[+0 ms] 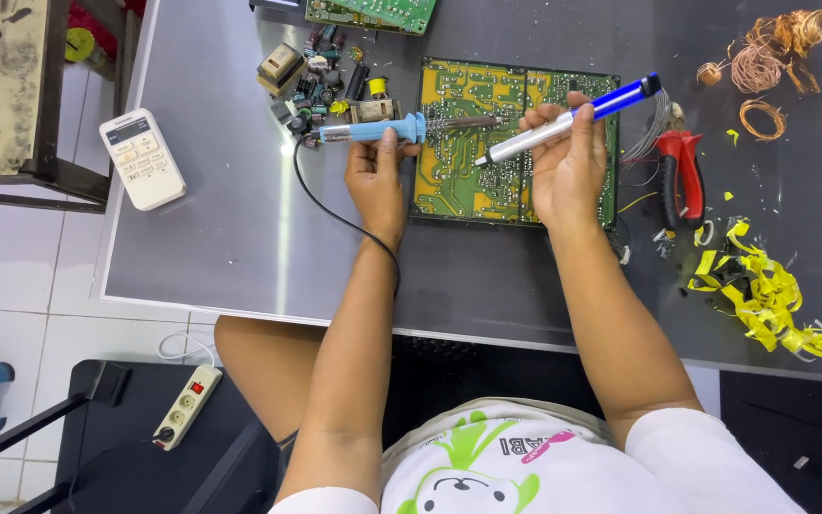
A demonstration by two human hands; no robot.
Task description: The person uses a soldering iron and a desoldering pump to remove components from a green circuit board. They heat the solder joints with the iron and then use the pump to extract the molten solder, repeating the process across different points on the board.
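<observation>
Left hand [376,181]: closed around the blue handle of a soldering iron [382,129], thumb on top; the metal tip points toward 3 o'clock and lies over the board.
Right hand [568,162]: wrapped around a desoldering pump [563,122] with a silver barrel and blue upper end; the nozzle angles down toward 8 o'clock, near the iron's tip.
Circuit board [511,143]: green and yellow, solder side up, flat on the desk [221,238] under both hands, at 12 o'clock from the person.
Cord [335,214]: black, runs from the iron's handle back along the left wrist toward 6 o'clock.
Step in hand: by the look of it, a joint near the board's middle is being heated, with the pump held ready beside it.
Next move calls for: tip and nozzle meeting on one joint, held steady; whether they touch the board now cannot be told.
Loose parts [321,81]: heap of removed components at 11 o'clock of the left hand.
Remote control [142,158]: white, at 9 o'clock, well apart.
Cutters [679,176]: red-handled, just beside the board at 3 o'clock.
Copper wire [763,62]: tangled coils at 1 o'clock.
Yellow tape scraps [763,295]: at 4 o'clock.
</observation>
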